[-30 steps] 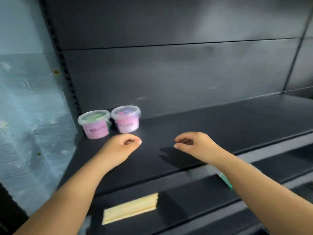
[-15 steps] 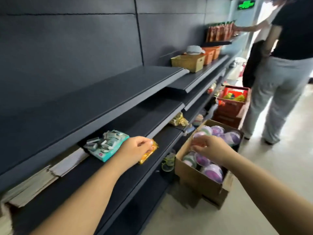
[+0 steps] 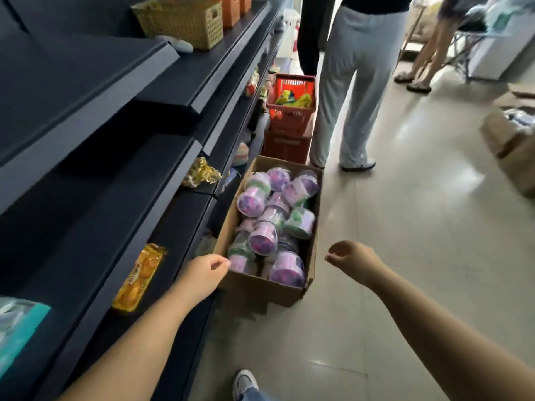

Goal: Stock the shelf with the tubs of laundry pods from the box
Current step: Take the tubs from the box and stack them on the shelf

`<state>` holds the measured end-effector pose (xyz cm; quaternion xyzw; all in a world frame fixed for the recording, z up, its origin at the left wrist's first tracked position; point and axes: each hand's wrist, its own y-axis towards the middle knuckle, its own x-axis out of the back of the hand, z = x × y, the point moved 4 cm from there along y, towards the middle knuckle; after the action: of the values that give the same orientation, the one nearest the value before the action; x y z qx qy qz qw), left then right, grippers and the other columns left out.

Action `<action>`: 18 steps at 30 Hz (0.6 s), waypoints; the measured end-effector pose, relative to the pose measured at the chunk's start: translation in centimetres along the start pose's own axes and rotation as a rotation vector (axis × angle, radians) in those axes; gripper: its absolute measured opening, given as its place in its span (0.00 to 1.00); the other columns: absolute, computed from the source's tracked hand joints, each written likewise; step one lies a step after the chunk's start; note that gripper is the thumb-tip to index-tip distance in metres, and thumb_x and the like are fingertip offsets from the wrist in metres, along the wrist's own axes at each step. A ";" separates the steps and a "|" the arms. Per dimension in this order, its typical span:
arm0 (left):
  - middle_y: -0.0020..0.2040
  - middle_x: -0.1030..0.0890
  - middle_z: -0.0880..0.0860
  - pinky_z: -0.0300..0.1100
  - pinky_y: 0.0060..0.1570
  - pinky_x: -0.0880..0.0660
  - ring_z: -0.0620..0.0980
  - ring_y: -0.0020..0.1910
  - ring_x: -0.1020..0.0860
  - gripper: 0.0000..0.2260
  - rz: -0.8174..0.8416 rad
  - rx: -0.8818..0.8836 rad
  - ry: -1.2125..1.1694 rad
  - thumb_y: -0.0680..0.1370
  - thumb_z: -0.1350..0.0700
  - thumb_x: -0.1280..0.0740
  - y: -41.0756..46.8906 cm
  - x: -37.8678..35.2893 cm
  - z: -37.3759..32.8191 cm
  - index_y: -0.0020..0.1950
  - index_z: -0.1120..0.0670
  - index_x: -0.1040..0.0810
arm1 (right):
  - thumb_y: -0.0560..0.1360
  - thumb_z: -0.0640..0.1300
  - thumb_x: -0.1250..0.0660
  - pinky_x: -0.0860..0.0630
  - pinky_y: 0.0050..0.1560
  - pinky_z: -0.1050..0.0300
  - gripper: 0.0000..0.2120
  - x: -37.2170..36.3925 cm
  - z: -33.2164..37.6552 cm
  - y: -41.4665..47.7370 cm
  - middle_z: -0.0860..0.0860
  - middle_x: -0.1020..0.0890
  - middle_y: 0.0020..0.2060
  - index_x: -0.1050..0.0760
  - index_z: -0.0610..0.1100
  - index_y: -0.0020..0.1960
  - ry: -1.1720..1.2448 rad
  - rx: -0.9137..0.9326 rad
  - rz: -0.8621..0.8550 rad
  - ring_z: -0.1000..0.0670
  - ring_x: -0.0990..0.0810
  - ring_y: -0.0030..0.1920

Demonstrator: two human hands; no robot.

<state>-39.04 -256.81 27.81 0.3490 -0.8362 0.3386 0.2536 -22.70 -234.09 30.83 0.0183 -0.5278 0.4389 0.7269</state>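
Shop aisle, dark shelf (image 3: pixel 95 198) along the left; cardboard box (image 3: pixel 260 287) on the tiled floor (image 3: pixel 419 227) at its foot, heaped with tubs (image 3: pixel 263 241). Both hands empty and loosely curled, left hand (image 3: pixel 202 273) at the box's near left corner, right hand (image 3: pixel 350 259) off its near right corner; best to lift the topmost tubs by the body. Yellow packet (image 3: pixel 139 280) on a lower shelf edge, red basket (image 3: pixel 286 123) and a standing person (image 3: pixel 353 82) beyond the far end, none in the way

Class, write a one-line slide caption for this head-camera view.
Left hand and right hand, both empty, hover either side of a box full of tubs beside shelves.
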 end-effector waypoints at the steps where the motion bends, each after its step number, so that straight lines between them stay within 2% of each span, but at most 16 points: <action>1: 0.51 0.19 0.53 0.40 0.48 0.30 0.50 0.51 0.23 0.10 0.025 0.023 0.013 0.78 0.55 0.38 1.4 -0.3 0.3 0.54 0.55 0.20 | 0.76 0.48 0.35 0.29 0.56 0.56 0.14 -0.3 -0.5 1.2 0.44 0.19 0.55 0.22 0.40 0.56 0.011 -0.037 0.003 0.44 0.22 0.57; 4: 0.48 0.20 0.53 0.39 0.46 0.32 0.51 0.49 0.24 0.09 0.103 0.093 0.010 0.78 0.55 0.38 4.6 -1.6 0.8 0.52 0.55 0.20 | 0.75 0.50 0.35 0.29 0.54 0.59 0.16 -1.6 -2.1 3.9 0.46 0.19 0.56 0.24 0.42 0.59 0.054 -0.129 0.033 0.46 0.23 0.58; 7: 0.45 0.21 0.53 0.39 0.45 0.33 0.50 0.47 0.25 0.08 0.197 0.144 0.001 0.78 0.56 0.38 7.7 -3.6 1.2 0.47 0.55 0.21 | 0.75 0.50 0.36 0.30 0.52 0.60 0.17 -2.9 -3.7 7.2 0.46 0.20 0.57 0.25 0.42 0.60 0.077 -0.187 0.082 0.47 0.23 0.57; 12: 0.45 0.20 0.57 0.45 0.52 0.28 0.54 0.46 0.24 0.12 0.258 0.304 -0.063 0.78 0.55 0.38 13.1 -6.8 2.6 0.34 0.50 0.25 | 0.76 0.49 0.37 0.34 0.47 0.63 0.17 -4.6 -5.5 14.5 0.46 0.21 0.59 0.26 0.42 0.62 0.043 -0.210 0.202 0.46 0.24 0.58; 15: 0.45 0.19 0.58 0.44 0.50 0.29 0.55 0.47 0.23 0.11 0.253 0.443 -0.142 0.78 0.54 0.38 15.9 -9.0 3.1 0.36 0.51 0.25 | 0.77 0.48 0.37 0.33 0.47 0.62 0.16 -5.2 -5.9 19.7 0.46 0.21 0.58 0.25 0.42 0.61 0.018 -0.204 0.282 0.45 0.23 0.58; 18: 0.39 0.22 0.55 0.41 0.43 0.32 0.52 0.42 0.25 0.09 0.223 0.588 -0.304 0.79 0.55 0.39 19.2 -12.0 3.3 0.38 0.53 0.26 | 0.76 0.47 0.37 0.32 0.47 0.60 0.15 -6.2 -6.0 25.0 0.44 0.20 0.57 0.24 0.41 0.59 0.000 -0.202 0.337 0.44 0.23 0.56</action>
<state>-46.64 -244.18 10.29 0.3601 -0.7642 0.5346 -0.0239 -34.93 -219.62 12.40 -0.1434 -0.5647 0.4993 0.6413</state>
